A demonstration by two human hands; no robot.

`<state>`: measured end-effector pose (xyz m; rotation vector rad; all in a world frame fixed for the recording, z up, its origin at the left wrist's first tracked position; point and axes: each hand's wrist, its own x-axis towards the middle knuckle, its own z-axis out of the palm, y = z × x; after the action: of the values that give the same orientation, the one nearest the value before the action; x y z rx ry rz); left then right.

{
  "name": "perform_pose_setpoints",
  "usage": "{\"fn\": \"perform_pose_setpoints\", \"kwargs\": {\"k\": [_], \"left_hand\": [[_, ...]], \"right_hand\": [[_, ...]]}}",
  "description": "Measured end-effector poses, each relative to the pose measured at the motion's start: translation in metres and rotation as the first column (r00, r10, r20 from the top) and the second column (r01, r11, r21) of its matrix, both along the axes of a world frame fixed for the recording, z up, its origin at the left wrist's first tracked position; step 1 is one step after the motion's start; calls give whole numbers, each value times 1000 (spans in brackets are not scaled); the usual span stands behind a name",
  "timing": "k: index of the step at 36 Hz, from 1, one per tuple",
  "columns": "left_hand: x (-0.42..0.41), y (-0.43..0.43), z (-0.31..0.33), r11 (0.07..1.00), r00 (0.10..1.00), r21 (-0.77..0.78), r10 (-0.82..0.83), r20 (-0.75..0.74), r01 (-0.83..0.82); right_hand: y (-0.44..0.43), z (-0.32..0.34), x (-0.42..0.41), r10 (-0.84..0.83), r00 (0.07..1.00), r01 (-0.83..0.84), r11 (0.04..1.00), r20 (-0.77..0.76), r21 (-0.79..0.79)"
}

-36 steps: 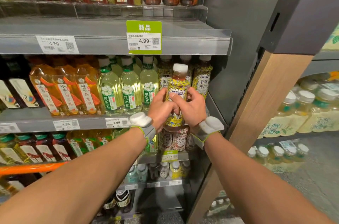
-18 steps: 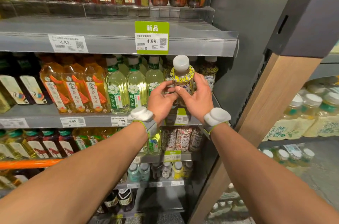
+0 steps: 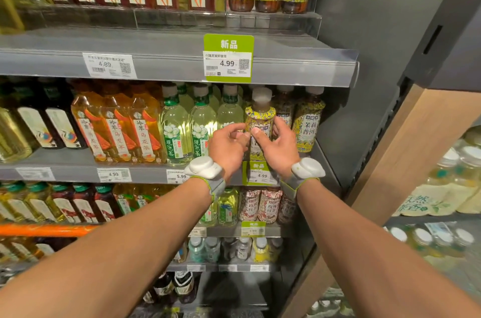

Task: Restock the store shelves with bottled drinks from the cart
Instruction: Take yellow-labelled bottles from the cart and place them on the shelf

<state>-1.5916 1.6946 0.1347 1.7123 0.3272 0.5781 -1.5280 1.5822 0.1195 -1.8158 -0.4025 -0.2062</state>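
Head view. The landmark here is the green price tag (image 3: 228, 58) clipped to the edge of the upper shelf. Just below it and a shade to the right stands the tea bottle (image 3: 261, 116), upright, with a white cap and a yellow patterned label. It is at the front of the middle shelf (image 3: 78, 174), in the row between the pale green bottles (image 3: 203, 125) and two matching yellow-label bottles (image 3: 308, 122) further right of the tag. Its base is hidden behind the hands, so I cannot tell whether it rests on the shelf.

Both hands reach up from below the tag and meet at the bottle's lower half. The right hand (image 3: 279, 148) holds it: the thumb lies across the front of the label and the fingers curl round the bottle's right side. The left hand (image 3: 229, 145) is just beside the bottle's left side with its fingers loosely curled. Its thumb tip comes close to the label, but contact is not clear, so I cannot say whether this hand has any hold.

Each wrist carries a white wrist device (image 3: 204, 168) on a grey band (the right one sits lower right of the tag).

Far to the lower left of the tag, an orange cart handle (image 3: 44, 229) crosses in front of the lower shelves, well apart from both hands.
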Motion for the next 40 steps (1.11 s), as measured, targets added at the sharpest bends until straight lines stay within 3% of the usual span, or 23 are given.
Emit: {"fn": "perform_pose_setpoints", "kwargs": {"k": [9, 15, 30, 40], "left_hand": [[6, 4, -8, 990, 997, 130, 65, -37, -60], [9, -1, -13, 983, 991, 142, 124, -57, -115], [-2, -20, 1, 905, 979, 411, 171, -114, -110], [1, -27, 6, 910, 952, 409, 187, -243, -75]], "right_hand": [[2, -26, -3, -104, 995, 104, 994, -2, 44], [6, -35, -13, -208, 974, 207, 978, 85, 22], [3, -33, -17, -320, 937, 333, 939, 140, -83], [7, -29, -20, -284, 941, 313, 937, 187, -155]]}}
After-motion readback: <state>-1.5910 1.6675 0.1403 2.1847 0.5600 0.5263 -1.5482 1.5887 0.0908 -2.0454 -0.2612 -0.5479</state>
